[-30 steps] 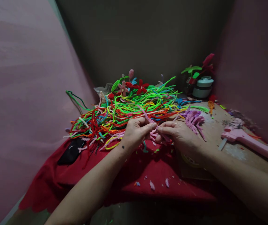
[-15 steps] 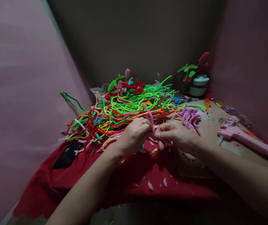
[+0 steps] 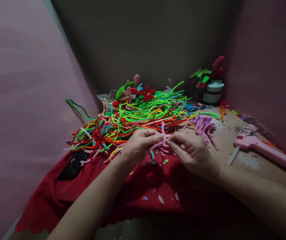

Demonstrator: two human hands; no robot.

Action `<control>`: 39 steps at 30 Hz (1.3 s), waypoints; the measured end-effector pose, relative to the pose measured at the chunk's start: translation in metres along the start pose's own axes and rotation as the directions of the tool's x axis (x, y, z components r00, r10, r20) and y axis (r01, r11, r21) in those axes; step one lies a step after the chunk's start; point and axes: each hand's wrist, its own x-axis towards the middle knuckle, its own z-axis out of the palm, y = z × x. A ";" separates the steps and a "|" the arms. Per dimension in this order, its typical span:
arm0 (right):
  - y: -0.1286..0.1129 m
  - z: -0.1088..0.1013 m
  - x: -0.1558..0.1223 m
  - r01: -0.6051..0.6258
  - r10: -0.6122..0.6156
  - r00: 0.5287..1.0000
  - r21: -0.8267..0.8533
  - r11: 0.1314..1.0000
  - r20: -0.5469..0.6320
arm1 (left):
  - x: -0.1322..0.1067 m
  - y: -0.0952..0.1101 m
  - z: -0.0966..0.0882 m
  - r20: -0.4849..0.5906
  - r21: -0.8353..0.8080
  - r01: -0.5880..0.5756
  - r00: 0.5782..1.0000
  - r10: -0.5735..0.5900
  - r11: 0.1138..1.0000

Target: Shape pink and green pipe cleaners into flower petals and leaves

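Pink pipe cleaners cross between my two hands, one end standing up above the fingers. My left hand pinches them from the left, thumb and forefinger pressed together. From the right, my right hand grips the same pink stems at its fingertips, close to the crossing. Just behind both hands spreads a large heap of pipe cleaners in green, red, orange, yellow and pink. A bunch of bent lilac pipe cleaners lies beyond my right hand.
A pink hot glue gun rests on the board at right. A black phone lies at left on the red cloth. Behind stand pipe-cleaner flowers and a pale blue lidded jar. Pink scraps dot the cloth.
My right hand has turned and dropped slightly, its fingers now pointing up-left at the crossing. The upright pink end sits lower, and a pink stem now slants below it between the hands.
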 end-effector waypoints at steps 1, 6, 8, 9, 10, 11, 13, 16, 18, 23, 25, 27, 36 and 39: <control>-0.002 -0.001 0.002 -0.106 0.103 0.994 0.111 0.988 0.029 | -0.002 0.002 0.000 -0.056 0.081 -0.117 0.991 0.121 0.990; -0.003 -0.004 0.009 -0.385 0.317 0.923 0.500 0.776 0.219 | -0.008 0.009 -0.001 0.021 0.496 -0.502 0.822 0.569 0.708; -0.002 -0.003 0.008 -0.396 0.307 0.918 0.552 0.734 0.251 | -0.008 0.009 0.000 0.106 0.574 -0.535 0.799 0.592 0.619; -0.001 -0.002 0.008 -0.390 0.297 0.921 0.558 0.733 0.253 | -0.008 0.009 0.001 0.124 0.586 -0.543 0.793 0.596 0.601; -0.001 -0.001 0.007 -0.376 0.283 0.926 0.549 0.746 0.249 | -0.008 0.008 0.002 0.126 0.591 -0.544 0.792 0.598 0.595; -0.001 -0.001 0.006 -0.357 0.269 0.933 0.523 0.774 0.238 | -0.008 0.006 0.002 0.118 0.595 -0.533 0.798 0.591 0.602; -0.003 -0.001 0.004 -0.305 0.238 0.949 0.419 0.855 0.205 | -0.007 0.003 0.004 0.085 0.579 -0.481 0.839 0.538 0.659; -0.005 0.001 -0.001 -0.186 0.164 0.979 0.189 0.964 0.125 | -0.004 -0.001 0.006 0.024 0.422 -0.296 0.949 0.316 0.857; -0.006 0.003 -0.002 -0.102 0.098 0.993 0.067 0.992 0.068 | -0.002 -0.004 0.006 0.020 0.269 -0.160 0.987 0.161 0.950; -0.002 0.005 0.003 -0.320 0.280 0.945 0.288 0.903 0.171 | -0.001 -0.001 0.006 -0.050 0.202 -0.160 0.984 0.173 0.966; 0.001 0.004 0.006 -0.464 0.371 0.884 0.439 0.770 0.284 | -0.002 0.001 0.006 -0.113 0.248 -0.192 0.968 0.225 0.950; 0.003 0.003 0.009 -0.537 0.418 0.843 0.498 0.680 0.338 | -0.002 0.001 0.006 -0.174 0.347 -0.201 0.946 0.273 0.916; 0.005 0.005 0.009 -0.483 0.432 0.876 0.386 0.786 0.215 | -0.004 -0.009 0.004 0.058 0.901 -0.312 0.776 0.627 0.302; 0.006 0.006 0.006 -0.369 0.341 0.927 0.210 0.906 0.157 | -0.005 -0.005 0.004 0.056 0.913 -0.266 0.832 0.552 0.309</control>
